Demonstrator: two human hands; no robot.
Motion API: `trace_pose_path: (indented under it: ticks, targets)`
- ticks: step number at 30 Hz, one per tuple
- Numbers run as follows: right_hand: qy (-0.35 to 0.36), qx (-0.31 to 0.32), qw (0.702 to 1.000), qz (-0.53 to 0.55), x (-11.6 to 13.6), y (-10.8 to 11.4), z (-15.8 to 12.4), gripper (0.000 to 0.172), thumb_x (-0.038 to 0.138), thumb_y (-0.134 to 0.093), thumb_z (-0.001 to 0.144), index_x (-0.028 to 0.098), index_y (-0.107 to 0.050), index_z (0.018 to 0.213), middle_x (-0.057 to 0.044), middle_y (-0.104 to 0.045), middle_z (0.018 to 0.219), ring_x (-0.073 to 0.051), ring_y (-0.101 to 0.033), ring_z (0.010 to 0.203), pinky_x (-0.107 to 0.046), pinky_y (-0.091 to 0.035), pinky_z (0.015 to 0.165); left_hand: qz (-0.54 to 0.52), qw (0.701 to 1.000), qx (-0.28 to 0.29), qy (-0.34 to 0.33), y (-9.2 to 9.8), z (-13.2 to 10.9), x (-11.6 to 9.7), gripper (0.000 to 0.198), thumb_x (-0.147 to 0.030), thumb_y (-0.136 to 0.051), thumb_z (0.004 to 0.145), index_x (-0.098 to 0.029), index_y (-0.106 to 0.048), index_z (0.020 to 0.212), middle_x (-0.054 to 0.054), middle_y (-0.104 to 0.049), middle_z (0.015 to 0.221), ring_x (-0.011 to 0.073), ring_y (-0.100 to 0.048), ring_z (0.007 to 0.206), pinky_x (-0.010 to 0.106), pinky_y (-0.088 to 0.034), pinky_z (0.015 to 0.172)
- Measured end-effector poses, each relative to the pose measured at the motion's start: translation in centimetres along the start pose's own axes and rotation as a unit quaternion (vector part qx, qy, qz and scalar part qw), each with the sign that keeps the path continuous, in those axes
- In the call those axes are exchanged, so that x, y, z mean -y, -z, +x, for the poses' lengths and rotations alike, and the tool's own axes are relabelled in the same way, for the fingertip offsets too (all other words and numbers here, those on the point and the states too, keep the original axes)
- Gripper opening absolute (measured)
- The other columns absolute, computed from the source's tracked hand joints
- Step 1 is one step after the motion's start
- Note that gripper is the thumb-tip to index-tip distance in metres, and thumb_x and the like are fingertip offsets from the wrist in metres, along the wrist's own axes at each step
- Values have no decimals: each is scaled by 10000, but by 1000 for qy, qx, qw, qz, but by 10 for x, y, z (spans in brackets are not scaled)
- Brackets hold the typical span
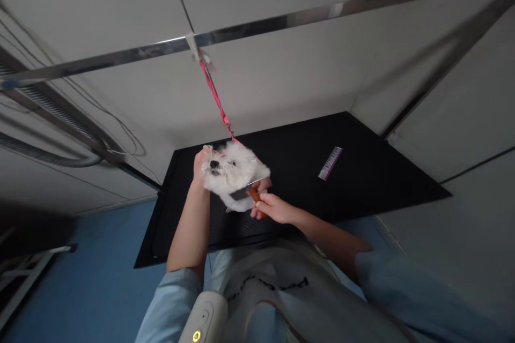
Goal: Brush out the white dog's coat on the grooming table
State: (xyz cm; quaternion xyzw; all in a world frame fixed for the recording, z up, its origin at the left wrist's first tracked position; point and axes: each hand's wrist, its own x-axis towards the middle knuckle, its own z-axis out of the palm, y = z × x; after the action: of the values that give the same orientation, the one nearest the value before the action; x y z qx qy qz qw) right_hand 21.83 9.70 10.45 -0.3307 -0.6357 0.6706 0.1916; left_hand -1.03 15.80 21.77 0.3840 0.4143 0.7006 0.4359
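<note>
A small white dog (237, 169) is on the black grooming table, its dark nose toward the left. My left hand (200, 163) grips the side of the dog's head, and the fur hides some of its fingers. In my right hand (273, 207) is a slicker brush (255, 194) with an orange-brown handle, its thin metal head against the fur below the dog's ear. My right fingers are closed round the handle. A pink lead (213, 91) runs from the dog's neck up to the metal bar.
The black table (298, 198) has a purple-and-white flat packet or comb-like strip (330, 163) on its right part. A metal bar (257, 29) crosses above. Ribbed hose (52, 158) and cables hang at the left wall. Blue floor (96, 257) shows below.
</note>
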Motion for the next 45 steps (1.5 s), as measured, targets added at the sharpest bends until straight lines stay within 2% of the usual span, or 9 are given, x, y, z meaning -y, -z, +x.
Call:
trace_pose_path:
  ticks: [6,11,15,19,24,31,35,39,45]
  targets:
    - [-112,115,980,122,-12,-52,7,268,425,-547,871,171,-470,836,-23,-681,694,-108,-582,499,-220,-426,481,47,996,78,-17,-5,4,-3,534,-672,-682,646,-171,-522,550,0,-520,496,112,-453,445,260,-378,467]
    - [-16,-31,994,104,4,-61,14,292,434,-581,843,170,-455,843,-59,-703,815,-106,-623,589,-183,-378,447,78,986,148,-14,-11,3,-9,549,-688,-666,647,-157,-557,556,2,-541,508,105,-460,454,244,-376,485]
    - [-77,51,984,150,6,-73,10,336,494,-553,830,175,-453,866,-37,-691,739,-115,-604,518,-202,-388,421,82,966,244,5,-16,-1,-15,532,-646,-711,630,-154,-529,541,14,-570,557,116,-496,517,241,-389,532]
    - [58,-88,988,112,17,-73,9,309,456,-570,829,166,-473,872,-79,-705,888,-122,-651,672,-188,-399,460,113,941,317,19,-21,0,-20,551,-649,-724,610,-146,-512,529,20,-564,570,110,-484,527,227,-360,521]
    - [-33,-20,990,136,27,-75,3,351,506,-542,818,174,-446,877,-44,-694,749,-126,-627,555,-191,-357,411,147,921,360,36,-30,1,-25,630,-704,-708,571,-152,-417,484,-38,-396,469,53,-317,441,201,-241,454]
    - [36,-147,981,118,25,-81,9,359,507,-576,792,172,-462,848,-49,-692,785,-128,-642,624,-197,-380,450,190,879,437,12,-42,7,-29,598,-647,-658,694,-153,-390,491,-50,-330,483,45,-256,455,205,-189,452]
    - [-26,-31,983,176,15,-89,2,394,545,-552,805,170,-455,875,-48,-697,753,-123,-634,554,-188,-355,417,191,878,439,-2,-52,6,-29,601,-663,-620,719,-161,-373,500,-50,-334,480,48,-255,455,202,-195,446]
    - [82,-157,968,179,29,-83,4,373,518,-595,799,174,-470,872,-73,-711,868,-140,-671,704,-193,-398,476,178,904,389,12,-58,3,-28,600,-688,-651,660,-163,-398,515,-58,-345,458,46,-262,434,198,-199,432]
    - [-117,-9,959,258,0,-105,6,351,493,-605,800,170,-472,827,-43,-689,711,-127,-623,545,-206,-375,458,172,916,361,6,-55,1,-27,574,-646,-655,686,-165,-398,508,-55,-354,471,49,-276,435,198,-209,434]
